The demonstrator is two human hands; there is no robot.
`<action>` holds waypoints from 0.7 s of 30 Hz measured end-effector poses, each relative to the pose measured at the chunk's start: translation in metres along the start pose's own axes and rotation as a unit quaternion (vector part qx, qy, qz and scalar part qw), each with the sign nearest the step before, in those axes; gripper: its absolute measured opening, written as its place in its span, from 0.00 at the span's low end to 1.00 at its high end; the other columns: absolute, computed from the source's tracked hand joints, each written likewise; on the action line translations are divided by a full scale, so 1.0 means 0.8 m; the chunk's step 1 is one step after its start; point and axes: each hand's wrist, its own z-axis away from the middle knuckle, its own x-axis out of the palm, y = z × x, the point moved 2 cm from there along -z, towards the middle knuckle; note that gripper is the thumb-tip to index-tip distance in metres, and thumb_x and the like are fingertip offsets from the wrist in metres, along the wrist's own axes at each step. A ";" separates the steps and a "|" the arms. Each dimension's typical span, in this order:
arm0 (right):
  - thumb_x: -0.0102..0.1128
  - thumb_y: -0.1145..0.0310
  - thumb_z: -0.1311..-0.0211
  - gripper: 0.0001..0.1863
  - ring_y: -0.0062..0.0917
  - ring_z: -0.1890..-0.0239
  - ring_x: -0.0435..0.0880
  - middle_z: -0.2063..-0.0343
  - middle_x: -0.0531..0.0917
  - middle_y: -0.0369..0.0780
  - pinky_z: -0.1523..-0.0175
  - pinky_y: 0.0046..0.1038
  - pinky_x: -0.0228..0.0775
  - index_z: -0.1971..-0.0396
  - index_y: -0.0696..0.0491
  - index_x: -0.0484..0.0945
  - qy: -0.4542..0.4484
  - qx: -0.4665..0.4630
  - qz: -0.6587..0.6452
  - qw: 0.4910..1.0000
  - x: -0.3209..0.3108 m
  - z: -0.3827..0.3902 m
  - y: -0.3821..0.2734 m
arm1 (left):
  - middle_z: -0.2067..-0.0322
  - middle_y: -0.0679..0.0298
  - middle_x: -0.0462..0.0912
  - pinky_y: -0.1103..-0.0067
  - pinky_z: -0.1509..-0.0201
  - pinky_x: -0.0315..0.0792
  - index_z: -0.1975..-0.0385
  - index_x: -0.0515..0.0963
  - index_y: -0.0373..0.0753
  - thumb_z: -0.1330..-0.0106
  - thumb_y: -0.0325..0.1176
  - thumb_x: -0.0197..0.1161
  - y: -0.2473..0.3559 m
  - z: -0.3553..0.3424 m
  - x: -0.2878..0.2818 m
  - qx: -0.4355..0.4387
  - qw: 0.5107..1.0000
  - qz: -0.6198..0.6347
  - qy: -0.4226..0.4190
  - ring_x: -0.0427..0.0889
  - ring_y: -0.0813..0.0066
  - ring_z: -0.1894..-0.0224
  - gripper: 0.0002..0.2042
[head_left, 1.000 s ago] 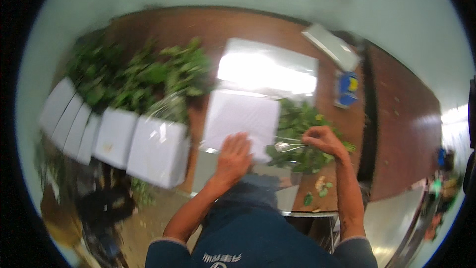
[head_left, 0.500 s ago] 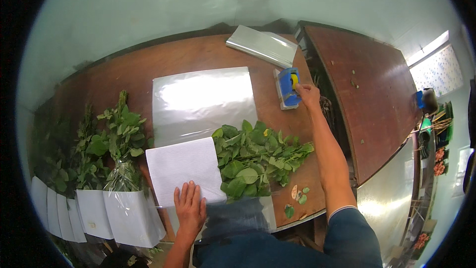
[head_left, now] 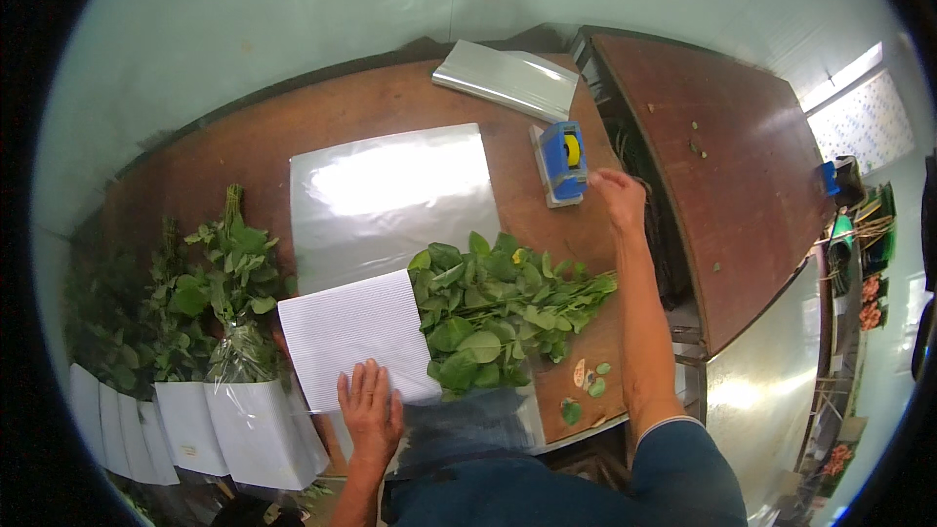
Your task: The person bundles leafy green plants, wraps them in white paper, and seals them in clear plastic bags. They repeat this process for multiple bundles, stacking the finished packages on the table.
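Note:
My left hand (head_left: pixel 370 410) lies flat, fingers stretched out, on the lower edge of a white ribbed paper wrap (head_left: pixel 356 346). Out of the wrap's right side comes a bunch of leafy green stems (head_left: pixel 488 322), cut ends pointing right; whatever the paper covers is hidden. My right hand (head_left: pixel 620 197) is pinched closed just right of a blue tape dispenser (head_left: pixel 554 161) with a yellow-cored roll. A strip of tape, barely visible, seems to run from the dispenser to my fingertips. Under the wrap lies a stack of clear plastic sheets (head_left: pixel 395 190).
Finished-looking bunches in white paper (head_left: pixel 259 429) stand along the left edge. A folded pile of clear film (head_left: pixel 508 78) lies at the back. Loose leaves (head_left: pixel 572 412) lie near the front edge. Beyond a gap on the right is a brown board (head_left: pixel 712 176).
My right hand has moved off the dispenser, a little right and down, still pinched. My left hand stays on the paper. The whole view has shifted slightly.

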 end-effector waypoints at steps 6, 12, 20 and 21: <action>0.72 0.69 0.39 0.14 0.25 0.64 0.87 0.67 0.88 0.40 0.57 0.29 0.79 0.57 0.61 0.85 -0.006 0.088 0.003 0.996 -0.024 0.042 0.041 | 0.36 0.48 0.76 0.51 0.23 0.51 0.44 0.79 0.31 0.37 0.28 0.67 0.006 -0.004 0.000 -0.003 1.000 0.007 0.015 0.68 0.51 0.28 0.21; 0.70 0.67 0.38 0.13 0.24 0.68 0.87 0.69 0.87 0.39 0.60 0.30 0.80 0.60 0.61 0.85 0.017 -0.153 0.587 0.795 -0.059 -0.004 0.063 | 0.38 0.49 0.78 0.52 0.24 0.54 0.45 0.80 0.31 0.37 0.28 0.67 0.004 -0.008 0.006 0.002 0.999 0.042 0.035 0.72 0.52 0.31 0.20; 0.67 0.67 0.34 0.10 0.15 0.70 0.78 0.73 0.82 0.31 0.65 0.21 0.72 0.63 0.59 0.84 -0.434 -0.008 0.129 0.892 0.162 0.192 -0.073 | 0.36 0.54 0.77 0.58 0.24 0.56 0.44 0.80 0.33 0.35 0.31 0.66 -0.005 -0.004 -0.008 -0.020 0.997 0.046 0.055 0.73 0.59 0.32 0.20; 0.68 0.67 0.34 0.10 0.14 0.70 0.78 0.73 0.82 0.31 0.65 0.21 0.71 0.63 0.59 0.84 -0.497 -0.024 0.142 0.856 0.194 0.224 -0.092 | 0.36 0.55 0.77 0.58 0.23 0.55 0.44 0.80 0.34 0.35 0.31 0.66 -0.006 -0.004 -0.008 -0.019 0.997 0.049 0.060 0.73 0.59 0.32 0.19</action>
